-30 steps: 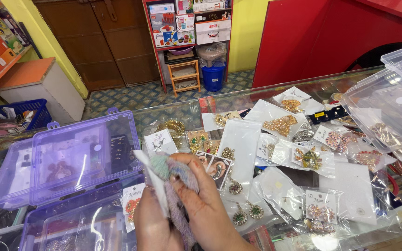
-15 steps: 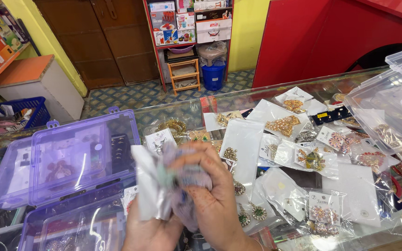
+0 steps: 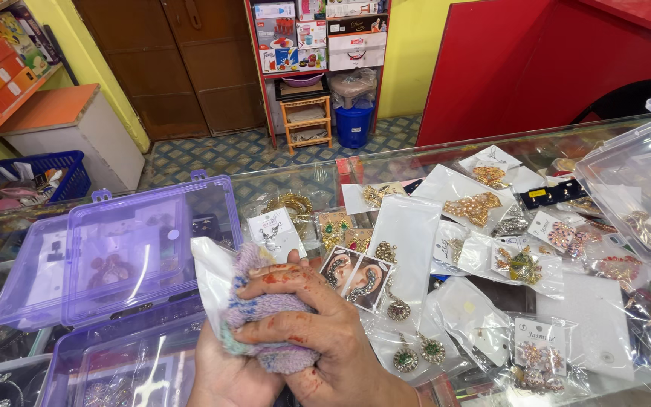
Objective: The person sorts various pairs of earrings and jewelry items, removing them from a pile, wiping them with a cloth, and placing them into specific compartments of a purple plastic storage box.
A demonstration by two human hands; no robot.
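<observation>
Bright even daylight, sharp focus, glare on the plastic packets (image 3: 491, 260).

Both hands are bunched together low, right beside the open purple plastic box (image 3: 114, 264). The right hand (image 3: 318, 332) is clamped over a knitted pastel cloth (image 3: 265, 316), fingers curled across its top. The left hand (image 3: 227, 377) is underneath, cupping the cloth, and a clear plastic packet (image 3: 209, 275) sticks up next to the box's raised lid. To the right of the box, packeted earrings (image 3: 476, 207) are spread over the glass counter (image 3: 318, 177).
</observation>
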